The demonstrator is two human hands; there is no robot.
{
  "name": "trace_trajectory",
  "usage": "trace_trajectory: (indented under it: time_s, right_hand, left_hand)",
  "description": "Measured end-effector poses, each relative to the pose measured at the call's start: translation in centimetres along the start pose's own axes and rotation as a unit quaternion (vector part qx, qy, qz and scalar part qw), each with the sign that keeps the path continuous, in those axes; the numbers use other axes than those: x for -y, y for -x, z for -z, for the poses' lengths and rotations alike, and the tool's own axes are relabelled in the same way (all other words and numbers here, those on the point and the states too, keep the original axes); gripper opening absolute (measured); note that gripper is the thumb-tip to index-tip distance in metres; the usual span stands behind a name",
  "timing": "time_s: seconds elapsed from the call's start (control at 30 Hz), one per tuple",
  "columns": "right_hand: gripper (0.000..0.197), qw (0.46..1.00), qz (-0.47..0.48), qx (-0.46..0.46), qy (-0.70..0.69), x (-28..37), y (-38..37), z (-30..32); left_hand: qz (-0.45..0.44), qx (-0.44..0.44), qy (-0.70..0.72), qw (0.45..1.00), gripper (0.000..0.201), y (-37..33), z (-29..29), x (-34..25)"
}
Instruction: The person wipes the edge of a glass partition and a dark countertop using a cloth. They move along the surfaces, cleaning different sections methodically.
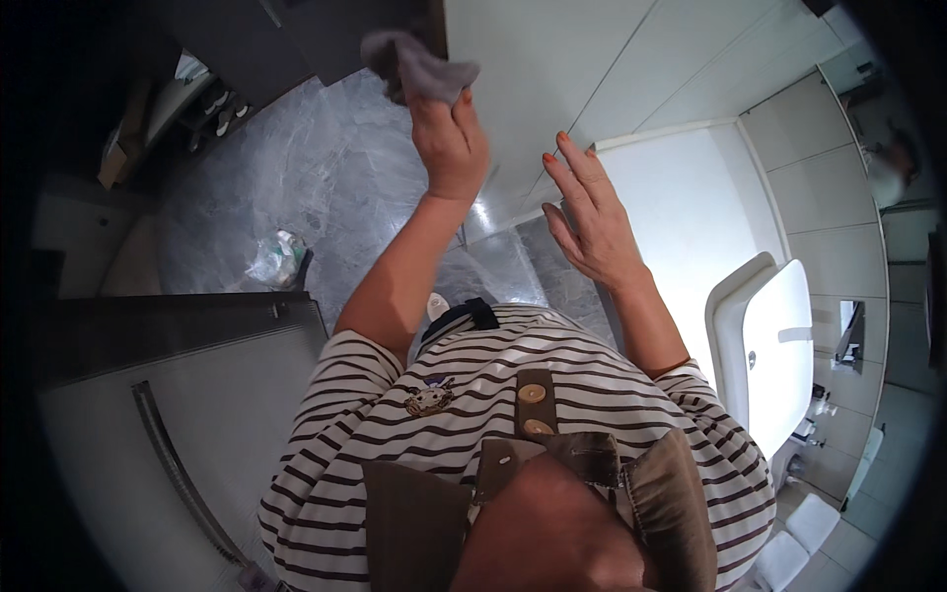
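Note:
My left hand reaches up and forward, its fingers closed on a crumpled grey cloth. The cloth is slightly blurred, and its top end stands in front of a dark panel and the edge of a pale wall panel. To the right, my right hand is raised with its fingers apart and holds nothing. It is nearest to the pale panel and the white ledge, apart from the cloth.
A white basin stands at the right, with folded white towels below it. On the grey marbled floor lies a clear plastic bag. Shoes sit on a shelf at the far left. A long bar is at the lower left.

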State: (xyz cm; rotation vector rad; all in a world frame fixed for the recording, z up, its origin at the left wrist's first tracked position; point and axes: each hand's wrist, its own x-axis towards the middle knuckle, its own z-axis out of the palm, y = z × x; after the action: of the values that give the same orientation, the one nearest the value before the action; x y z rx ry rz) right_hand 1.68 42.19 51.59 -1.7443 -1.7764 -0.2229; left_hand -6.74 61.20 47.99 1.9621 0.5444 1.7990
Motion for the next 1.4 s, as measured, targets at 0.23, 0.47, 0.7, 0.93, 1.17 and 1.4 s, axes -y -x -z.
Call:
trace_trajectory:
  time_s: [0.23, 0.47, 0.7, 0.93, 1.17, 1.4]
  right_hand:
    - [0.044, 0.969, -0.045, -0.029, -0.242, -0.6, -0.2, -1.4]
    - [0.044, 0.885, -0.076, -0.092, -0.449, -0.1, -1.0, -5.5]
    - [0.062, 0.855, -0.094, -0.035, -0.509, -0.3, -1.2, -7.2]
    - [0.063, 0.880, -0.076, -0.097, -0.459, 0.6, -3.4, -8.8]
    - [0.061, 0.926, -0.014, -0.270, -0.262, 1.9, -7.2, -8.4]
    - [0.044, 0.929, -0.043, -0.291, -0.224, 2.1, -9.4, -8.0]
  left_hand:
    - [0.193, 0.030, 0.009, 0.981, 0.039, 4.3, 0.4, -2.3]
    - [0.274, 0.077, 0.131, 0.950, 0.052, 3.5, 1.2, -8.0]
    - [0.245, 0.137, 0.074, 0.957, 0.053, 5.0, 2.4, -9.2]
    - [0.266, 0.119, 0.028, 0.956, 0.055, 4.2, 3.8, -8.9]
    - [0.226, 0.059, 0.058, 0.971, 0.051, 2.1, 5.3, -6.8]
    - [0.151, -0.016, 0.000, 0.988, 0.026, -2.7, 6.1, -5.7]
